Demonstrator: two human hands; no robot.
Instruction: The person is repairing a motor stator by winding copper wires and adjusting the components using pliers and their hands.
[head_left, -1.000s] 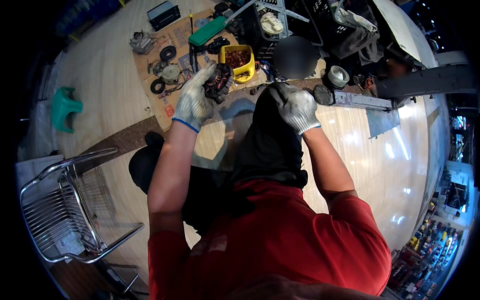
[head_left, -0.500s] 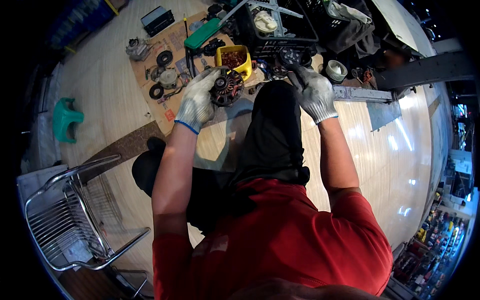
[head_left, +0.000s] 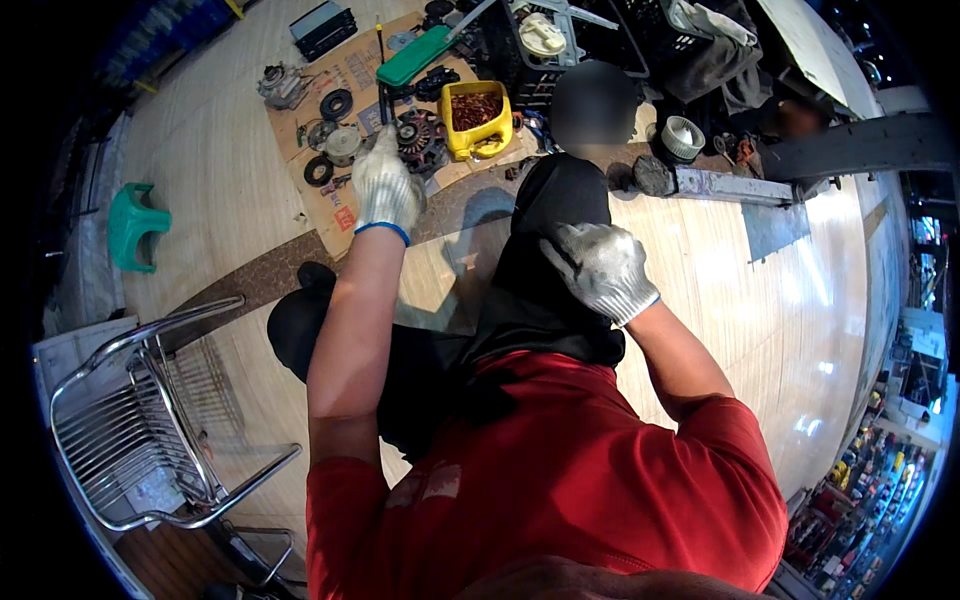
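My left hand (head_left: 388, 190), in a white knit glove with a blue cuff, reaches over the cardboard (head_left: 335, 225). Its fingers stretch forward beside the left edge of a round alternator part (head_left: 422, 138) with copper-coloured windings, which lies on the pile; whether the fingertips touch it is hard to see. My right hand (head_left: 603, 265), gloved the same way, lies over my black-trousered thigh with the fingers extended and holds nothing. Just right of the alternator part stands a yellow cut-open jug (head_left: 463, 148) filled with small reddish-brown pieces.
A green tool or case (head_left: 415, 56), pulleys (head_left: 336, 104) and a metal housing (head_left: 281, 86) lie around the cardboard. Black crates (head_left: 690, 38) stand behind. A white fan wheel (head_left: 682, 138) sits near a metal beam (head_left: 735, 186). A blurred dark round patch hides part of the far side.
My left hand has moved forward and set the alternator part down on the pile. My right hand has drawn back from the parts to my thigh.
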